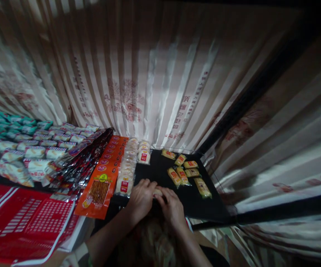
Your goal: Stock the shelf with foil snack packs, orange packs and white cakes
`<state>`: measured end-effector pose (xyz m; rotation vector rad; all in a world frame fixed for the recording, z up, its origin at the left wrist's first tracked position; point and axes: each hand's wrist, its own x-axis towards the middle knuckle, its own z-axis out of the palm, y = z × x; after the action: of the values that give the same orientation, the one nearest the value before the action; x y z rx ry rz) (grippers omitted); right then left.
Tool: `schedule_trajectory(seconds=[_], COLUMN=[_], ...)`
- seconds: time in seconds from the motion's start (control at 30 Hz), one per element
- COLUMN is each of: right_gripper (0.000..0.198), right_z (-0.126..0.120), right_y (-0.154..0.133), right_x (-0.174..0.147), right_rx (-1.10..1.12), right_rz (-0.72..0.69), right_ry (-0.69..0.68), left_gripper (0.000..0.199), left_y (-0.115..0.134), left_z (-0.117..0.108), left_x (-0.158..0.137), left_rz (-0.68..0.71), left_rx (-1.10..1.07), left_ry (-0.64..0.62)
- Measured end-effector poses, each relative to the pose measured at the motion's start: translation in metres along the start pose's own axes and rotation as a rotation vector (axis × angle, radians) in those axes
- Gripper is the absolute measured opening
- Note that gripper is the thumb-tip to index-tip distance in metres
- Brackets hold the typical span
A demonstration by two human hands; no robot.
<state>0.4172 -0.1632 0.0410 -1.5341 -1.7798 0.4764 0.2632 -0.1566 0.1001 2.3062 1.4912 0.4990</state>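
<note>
My left hand (143,197) and my right hand (173,208) meet at the front edge of the black table (152,173). Between their fingertips is a small pale packet (157,192), mostly covered by the fingers. Both hands have their fingers curled round it. Just left of my left hand runs a row of white wrapped snacks (126,174) with red labels, and a shorter stack of the same kind (144,152) stands behind. Several yellow wrapped snacks (191,164) lie scattered to the right of my hands.
Overlapping orange snack packs (101,178) fan out on the left, beside dark shiny packs (79,163). Farther left are rows of white pouches (35,152) and green pouches (16,120). A red plastic basket (35,218) sits at front left. A pleated curtain (138,66) hangs behind; a dark pole (241,107) slants at right.
</note>
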Motion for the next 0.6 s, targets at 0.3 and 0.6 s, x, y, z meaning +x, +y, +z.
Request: schedule_trajectory(seconds=[0.3, 0.6], right_gripper=[0.042, 0.031], right_z=[0.033, 0.065], right_y=[0.007, 0.019], right_x=[0.055, 0.105], right_rx=[0.645, 0.307], right_rz=[0.46, 0.356], right_ry=[0.009, 0.01], left_gripper=[0.054, 0.053], left_y=[0.001, -0.023], left_z=[0.045, 0.08], left_x=[0.002, 0.044], left_rz=[-0.118, -0.379], left_rx=[-0.236, -0.372], left_ry=[0.231, 0.234])
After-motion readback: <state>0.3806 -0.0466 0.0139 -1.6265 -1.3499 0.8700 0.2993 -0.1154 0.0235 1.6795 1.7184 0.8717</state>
